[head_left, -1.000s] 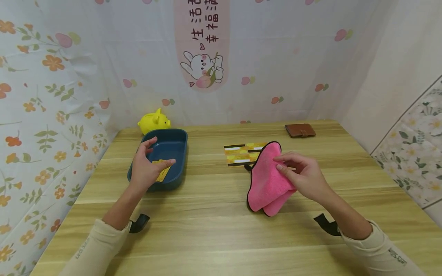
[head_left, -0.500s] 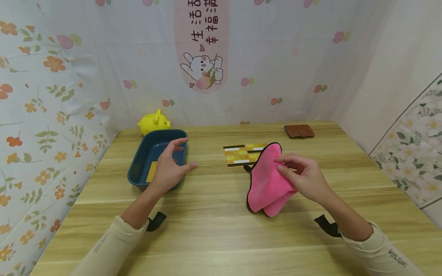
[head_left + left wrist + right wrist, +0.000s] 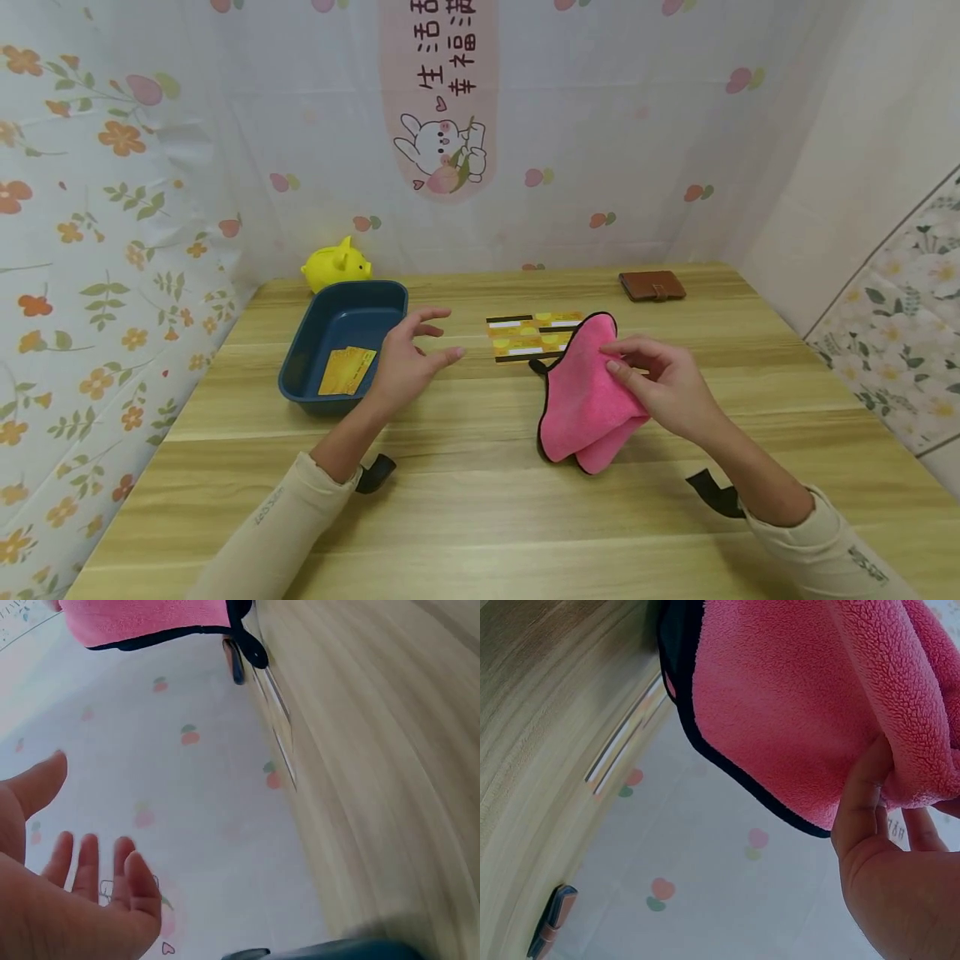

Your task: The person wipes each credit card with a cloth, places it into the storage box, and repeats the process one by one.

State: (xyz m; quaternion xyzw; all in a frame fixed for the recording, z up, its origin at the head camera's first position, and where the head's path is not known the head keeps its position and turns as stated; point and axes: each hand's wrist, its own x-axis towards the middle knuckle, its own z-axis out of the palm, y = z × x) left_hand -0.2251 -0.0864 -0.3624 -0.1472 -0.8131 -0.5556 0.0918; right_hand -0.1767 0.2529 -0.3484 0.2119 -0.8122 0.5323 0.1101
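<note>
A pink cloth [image 3: 585, 400] with black edging hangs from my right hand [image 3: 667, 383], which pinches it between thumb and fingers. In the right wrist view the fuzzy cloth [image 3: 780, 705] falls in folds over the fingertips. My left hand [image 3: 408, 362] holds nothing; its thumb and fingers are spread apart above the table, just right of the blue bin [image 3: 300, 354]. Yellow cards [image 3: 347, 371] lie inside that bin, partly overlapping. More yellow cards [image 3: 517, 342] with black and white stripes lie flat at mid-table, partly covered by the cloth.
A yellow piggy bank [image 3: 335, 265] stands behind the bin at the back left. Near the back right edge lies a brown wallet-like case [image 3: 652, 285] with a strap. A printed curtain [image 3: 600, 150] borders the wooden table [image 3: 465, 517] at the back.
My left hand has moved right, from over the blue bin to beside it, uncovering the yellow cards inside. The right hand and the cloth have stayed nearly in place.
</note>
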